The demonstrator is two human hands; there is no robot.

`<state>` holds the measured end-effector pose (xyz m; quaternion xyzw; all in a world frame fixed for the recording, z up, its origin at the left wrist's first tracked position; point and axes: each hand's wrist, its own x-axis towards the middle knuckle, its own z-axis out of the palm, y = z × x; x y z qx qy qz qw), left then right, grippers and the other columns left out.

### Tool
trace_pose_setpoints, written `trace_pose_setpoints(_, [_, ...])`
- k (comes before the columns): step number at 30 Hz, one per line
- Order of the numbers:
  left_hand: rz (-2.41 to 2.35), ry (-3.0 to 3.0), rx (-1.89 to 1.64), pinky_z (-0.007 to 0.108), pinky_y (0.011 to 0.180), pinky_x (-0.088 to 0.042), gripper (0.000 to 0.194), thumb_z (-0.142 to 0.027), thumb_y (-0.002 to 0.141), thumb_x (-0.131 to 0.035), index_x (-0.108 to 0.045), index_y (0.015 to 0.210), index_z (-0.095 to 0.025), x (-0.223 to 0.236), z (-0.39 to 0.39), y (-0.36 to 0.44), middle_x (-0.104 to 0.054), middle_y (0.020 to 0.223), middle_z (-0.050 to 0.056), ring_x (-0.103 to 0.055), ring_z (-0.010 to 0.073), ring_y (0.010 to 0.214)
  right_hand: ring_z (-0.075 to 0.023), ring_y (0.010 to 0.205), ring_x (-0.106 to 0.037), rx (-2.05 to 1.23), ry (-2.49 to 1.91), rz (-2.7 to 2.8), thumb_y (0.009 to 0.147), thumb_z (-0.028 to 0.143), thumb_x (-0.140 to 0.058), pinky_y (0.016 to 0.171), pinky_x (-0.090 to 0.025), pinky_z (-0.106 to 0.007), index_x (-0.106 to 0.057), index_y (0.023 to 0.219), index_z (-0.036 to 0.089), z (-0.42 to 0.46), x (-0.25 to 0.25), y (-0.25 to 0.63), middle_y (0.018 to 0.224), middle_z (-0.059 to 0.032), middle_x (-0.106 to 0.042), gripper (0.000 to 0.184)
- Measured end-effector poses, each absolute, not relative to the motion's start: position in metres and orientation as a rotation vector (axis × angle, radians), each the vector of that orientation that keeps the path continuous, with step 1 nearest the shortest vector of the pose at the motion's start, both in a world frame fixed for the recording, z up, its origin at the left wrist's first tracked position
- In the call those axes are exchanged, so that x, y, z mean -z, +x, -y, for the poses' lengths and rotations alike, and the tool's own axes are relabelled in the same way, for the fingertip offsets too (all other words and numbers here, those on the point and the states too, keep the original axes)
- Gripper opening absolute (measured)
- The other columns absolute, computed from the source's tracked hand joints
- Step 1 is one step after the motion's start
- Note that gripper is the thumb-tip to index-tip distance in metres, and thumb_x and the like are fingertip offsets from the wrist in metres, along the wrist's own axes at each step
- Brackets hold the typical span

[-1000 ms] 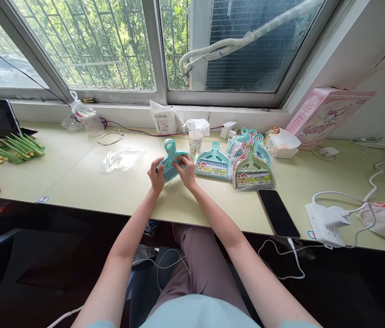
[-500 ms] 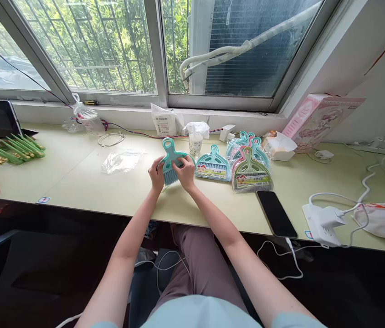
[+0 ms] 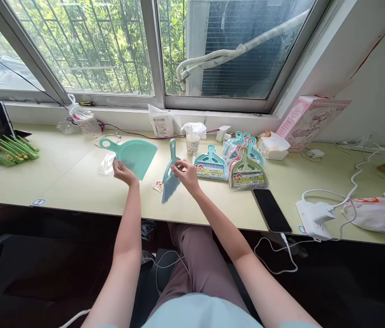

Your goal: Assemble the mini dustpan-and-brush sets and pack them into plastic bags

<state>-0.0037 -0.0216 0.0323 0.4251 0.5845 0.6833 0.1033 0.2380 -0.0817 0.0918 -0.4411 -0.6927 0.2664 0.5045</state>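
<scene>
My left hand (image 3: pixel 122 172) grips the edge of a small teal dustpan (image 3: pixel 134 155), held above the table with its handle pointing left. My right hand (image 3: pixel 186 174) holds a small teal brush (image 3: pixel 171 175) upright by its handle, bristles down. A small paper label (image 3: pixel 158 186) lies on the table between my hands. An empty clear plastic bag (image 3: pixel 105 165) lies under the dustpan. To the right lie packaged dustpan-and-brush sets: a teal one (image 3: pixel 212 165), a green one (image 3: pixel 247 173) and more stacked behind them (image 3: pixel 243 143).
A black phone (image 3: pixel 271 211) lies at the table's front edge on the right, beside a white power strip (image 3: pixel 315 214) with cables. A paper cup (image 3: pixel 192 142), a white packet (image 3: pixel 160 122) and a pink box (image 3: pixel 310 119) stand near the window. Green items (image 3: pixel 11 148) lie far left.
The brush and dustpan, held together in both hands before, are now apart: my left hand carried the dustpan left, my right kept the brush. A label now lies on the table.
</scene>
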Motion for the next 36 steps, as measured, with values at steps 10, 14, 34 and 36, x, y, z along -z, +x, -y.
trace_pose_setpoints(10, [-1.698, 1.362, -1.288, 0.033, 0.076, -0.050, 0.021, -0.036, 0.074, -0.072, -0.072, 0.076, -0.015, 0.008, -0.001, -0.008, -0.067, 0.071, 0.004, -0.064, 0.0236, 0.079, -0.0268, 0.100, -0.071, -0.320, -1.866, 2.267, 0.094, 0.019, -0.062, 0.081, -0.052, -0.032, -0.078, 0.099, 0.014, 0.080, -0.064, 0.284, 0.105, -0.0169, -0.075, 0.017])
trace_pose_setpoints(14, [-1.835, 1.451, -1.351, 0.039, 0.095, -0.049, 0.015, -0.033, 0.073, -0.071, -0.073, 0.072, -0.018, 0.008, 0.000, -0.016, -0.074, 0.097, 0.010, -0.066, 0.0294, 0.101, -0.0257, 0.100, -0.072, -0.424, -1.876, 2.236, 0.095, 0.015, -0.058, 0.082, -0.052, -0.030, -0.078, 0.099, 0.015, 0.077, -0.051, 0.288, 0.101, -0.0153, -0.076, 0.020])
trace_pose_setpoints(34, [-1.699, 1.163, -1.712, 0.038, 0.093, -0.051, 0.047, -0.045, 0.098, -0.041, -0.073, 0.098, -0.012, 0.009, 0.001, -0.029, -0.074, 0.110, 0.017, -0.069, 0.0224, 0.094, -0.0217, 0.100, -0.069, -0.234, -1.822, 2.154, 0.101, 0.019, -0.050, 0.078, -0.049, -0.029, -0.072, 0.113, 0.021, 0.097, -0.048, 0.342, 0.117, -0.0082, -0.073, 0.025])
trace_pose_setpoints(36, [-1.675, 1.169, -1.701, 0.039, 0.093, -0.051, 0.048, -0.048, 0.099, -0.040, -0.072, 0.098, -0.013, 0.008, 0.003, -0.029, -0.074, 0.110, 0.016, -0.069, 0.0227, 0.096, -0.0222, 0.105, -0.067, -0.240, -1.795, 2.218, 0.100, 0.020, -0.055, 0.080, -0.049, -0.029, -0.072, 0.115, 0.020, 0.095, -0.047, 0.347, 0.120, -0.0092, -0.071, 0.023])
